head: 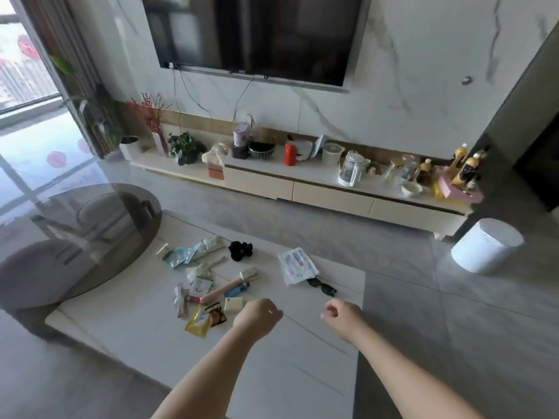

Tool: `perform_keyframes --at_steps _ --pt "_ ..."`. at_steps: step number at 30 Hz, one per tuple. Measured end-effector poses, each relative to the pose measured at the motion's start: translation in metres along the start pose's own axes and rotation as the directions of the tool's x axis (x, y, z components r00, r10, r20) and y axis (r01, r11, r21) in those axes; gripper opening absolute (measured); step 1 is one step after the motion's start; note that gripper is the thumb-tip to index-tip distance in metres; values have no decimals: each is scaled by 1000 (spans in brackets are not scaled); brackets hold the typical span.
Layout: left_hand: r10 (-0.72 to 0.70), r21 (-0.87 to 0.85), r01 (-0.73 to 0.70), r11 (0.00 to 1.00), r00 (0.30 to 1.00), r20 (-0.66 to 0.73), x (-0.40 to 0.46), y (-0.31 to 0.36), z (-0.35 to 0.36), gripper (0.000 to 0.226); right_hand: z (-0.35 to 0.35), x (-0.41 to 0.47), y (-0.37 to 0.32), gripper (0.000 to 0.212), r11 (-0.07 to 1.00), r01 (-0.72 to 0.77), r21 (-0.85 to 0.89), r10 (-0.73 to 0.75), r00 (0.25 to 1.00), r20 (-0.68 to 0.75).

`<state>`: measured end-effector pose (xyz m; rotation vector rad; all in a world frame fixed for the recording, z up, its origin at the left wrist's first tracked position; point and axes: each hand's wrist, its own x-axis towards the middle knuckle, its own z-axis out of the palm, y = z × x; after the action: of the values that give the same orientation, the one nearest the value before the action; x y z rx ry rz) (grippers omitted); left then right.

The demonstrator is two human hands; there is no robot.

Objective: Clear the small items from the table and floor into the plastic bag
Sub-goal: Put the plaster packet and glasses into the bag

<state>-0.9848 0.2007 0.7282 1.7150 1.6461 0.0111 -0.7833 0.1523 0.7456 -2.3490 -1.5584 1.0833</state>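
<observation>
Small items lie scattered on the white marble table (pixel 127 334): a yellow packet (pixel 199 323), a pink-handled brush (pixel 230 285), a blue lighter (pixel 237 290), a black scrunchie (pixel 240 251), a white medical pouch (pixel 296 264), black sunglasses (pixel 322 286), and several teal sachets (pixel 181 255). My left hand (pixel 257 316) hovers over the table just right of the yellow packet, fingers curled, holding nothing I can see. My right hand (pixel 343 317) hovers below the sunglasses, fingers loosely curled, also holding nothing visible. No plastic bag is in view.
A round smoked-glass table (pixel 75 225) overlaps the marble table's left end. A low TV cabinet (pixel 302 189) crowded with jars and bottles runs along the far wall. A white cylindrical bin (pixel 487 244) stands on the grey floor at right.
</observation>
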Motion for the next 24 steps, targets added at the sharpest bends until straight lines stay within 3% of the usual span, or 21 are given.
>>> perform_keyframes --at_steps 6,16,24 --pt "-65 -100 69 993 997 36 58 39 14 29 -28 64 22 33 1000 -6 30 6 1000 1" --pt "-350 -258 353 899 935 59 177 115 70 27 -77 245 74 39 993 83 -83 -62 972 228" --pt "-428 -377 440 815 896 122 279 129 109 36 -63 376 94 34 986 106 -127 -65 953 295"
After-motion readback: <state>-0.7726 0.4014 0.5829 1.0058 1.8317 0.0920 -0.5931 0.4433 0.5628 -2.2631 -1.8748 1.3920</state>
